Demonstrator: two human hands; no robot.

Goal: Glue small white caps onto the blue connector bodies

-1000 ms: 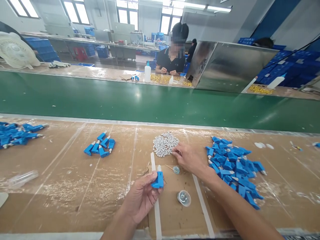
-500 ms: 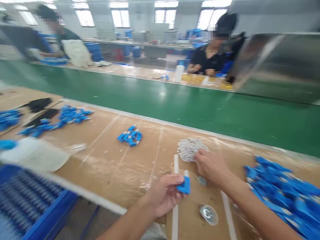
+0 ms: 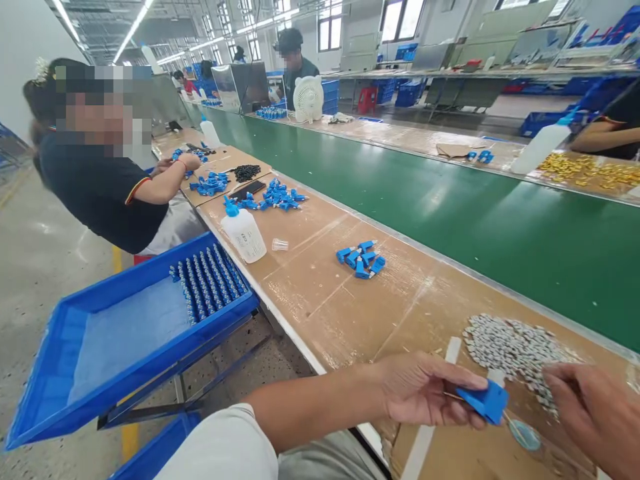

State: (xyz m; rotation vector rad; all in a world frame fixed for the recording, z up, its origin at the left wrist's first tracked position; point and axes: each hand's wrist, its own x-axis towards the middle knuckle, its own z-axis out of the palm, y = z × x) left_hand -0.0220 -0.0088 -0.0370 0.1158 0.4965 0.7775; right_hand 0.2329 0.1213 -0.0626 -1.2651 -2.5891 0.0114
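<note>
My left hand (image 3: 430, 390) pinches a blue plastic housing (image 3: 486, 402) between thumb and fingers. A whitish tip (image 3: 496, 376) sticks out of the housing's upper end. Beyond it lies a spread pile of small grey-white pieces (image 3: 513, 343). At the pile's near right edge is my right hand (image 3: 593, 407), its fingers bent together against the pieces; whether anything is in them is hidden. A small clear round dish (image 3: 525, 435) rests on the table between my two hands, just below the housing.
Several blue housings (image 3: 361, 259) lie mid-table. A white bottle (image 3: 244, 233) stands near a blue tray (image 3: 75, 307) holding rows of small parts. A co-worker (image 3: 100, 180) sits at the left. The green conveyor belt (image 3: 400, 193) runs behind the table.
The view has swung left, bringing the tray and the seated co-worker into sight. My left hand still holds the blue housing; my right hand is now at the pile's near right edge.
</note>
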